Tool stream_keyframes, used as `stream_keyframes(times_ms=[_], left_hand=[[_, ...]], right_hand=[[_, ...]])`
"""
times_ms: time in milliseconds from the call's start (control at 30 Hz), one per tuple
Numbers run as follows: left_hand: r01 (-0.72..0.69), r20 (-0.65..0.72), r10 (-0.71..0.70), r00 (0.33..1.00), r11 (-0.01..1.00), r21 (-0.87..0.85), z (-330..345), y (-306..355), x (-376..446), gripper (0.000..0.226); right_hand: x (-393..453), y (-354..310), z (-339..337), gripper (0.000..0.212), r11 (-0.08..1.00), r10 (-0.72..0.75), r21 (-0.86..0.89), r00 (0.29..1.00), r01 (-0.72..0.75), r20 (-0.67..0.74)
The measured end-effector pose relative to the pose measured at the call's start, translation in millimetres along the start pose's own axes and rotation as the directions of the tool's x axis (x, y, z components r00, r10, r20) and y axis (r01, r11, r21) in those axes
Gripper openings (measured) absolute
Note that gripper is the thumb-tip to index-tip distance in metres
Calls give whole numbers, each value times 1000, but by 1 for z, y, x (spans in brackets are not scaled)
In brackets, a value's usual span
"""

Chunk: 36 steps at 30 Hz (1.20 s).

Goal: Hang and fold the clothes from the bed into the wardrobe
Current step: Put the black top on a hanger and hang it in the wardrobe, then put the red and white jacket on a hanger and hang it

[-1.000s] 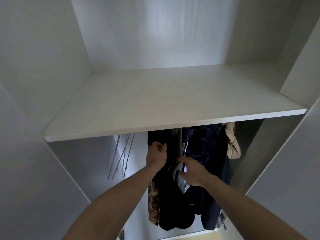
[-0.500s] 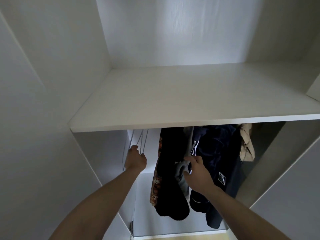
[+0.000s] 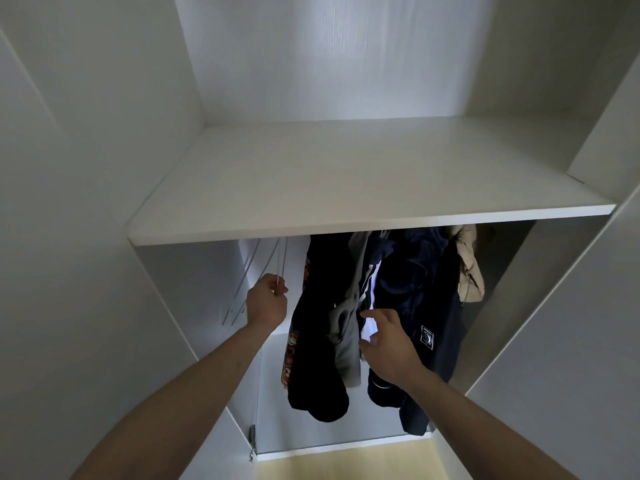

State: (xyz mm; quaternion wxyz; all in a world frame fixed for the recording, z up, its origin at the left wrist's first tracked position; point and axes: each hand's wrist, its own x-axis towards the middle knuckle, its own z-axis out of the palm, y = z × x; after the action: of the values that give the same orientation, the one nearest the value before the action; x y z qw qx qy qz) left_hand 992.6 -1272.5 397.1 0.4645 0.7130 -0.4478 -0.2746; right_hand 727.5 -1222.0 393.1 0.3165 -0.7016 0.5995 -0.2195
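Inside the white wardrobe, dark clothes (image 3: pixel 322 334) hang in a bunch under the shelf, with a navy jacket (image 3: pixel 419 299) and a beige garment (image 3: pixel 469 271) to their right. Empty wire hangers (image 3: pixel 247 268) hang at the left. My left hand (image 3: pixel 268 301) pinches the lower end of one thin white hanger (image 3: pixel 281 261). My right hand (image 3: pixel 389 344) touches the front of the navy jacket with fingers spread and relaxed. The rail itself is hidden behind the shelf.
A broad white shelf (image 3: pixel 346 188) juts out above the hanging space, bare on top. White wardrobe side walls close in left and right. A door hinge (image 3: pixel 252 441) sits low at the left. Light wooden floor (image 3: pixel 346 462) shows below.
My left hand left the dark clothes, moved left to the empty hangers and took hold of one. My right hand stayed on the hanging clothes. The view shifted slightly.
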Motion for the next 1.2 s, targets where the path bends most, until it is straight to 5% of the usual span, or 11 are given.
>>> stream_keyframes(times_ms=[467,833,1000,1200], left_hand=[[-32,39,27,999,994,109,4,-8,-192,11],[-128,351,-6,936,926,356,17,-1,-392,17],[-314,600,-55,798,811,493,38,-7,-429,18],[-630,905,-77,419,694,350,89,10,-483,19]], right_hand=[[-153,47,-26,46,996,47,79,998,-49,29],[-351,128,-56,34,893,328,294,940,-340,88],[-436,155,-53,23,808,472,341,875,-480,110],[-525,172,-31,16,584,698,552,716,-595,33]])
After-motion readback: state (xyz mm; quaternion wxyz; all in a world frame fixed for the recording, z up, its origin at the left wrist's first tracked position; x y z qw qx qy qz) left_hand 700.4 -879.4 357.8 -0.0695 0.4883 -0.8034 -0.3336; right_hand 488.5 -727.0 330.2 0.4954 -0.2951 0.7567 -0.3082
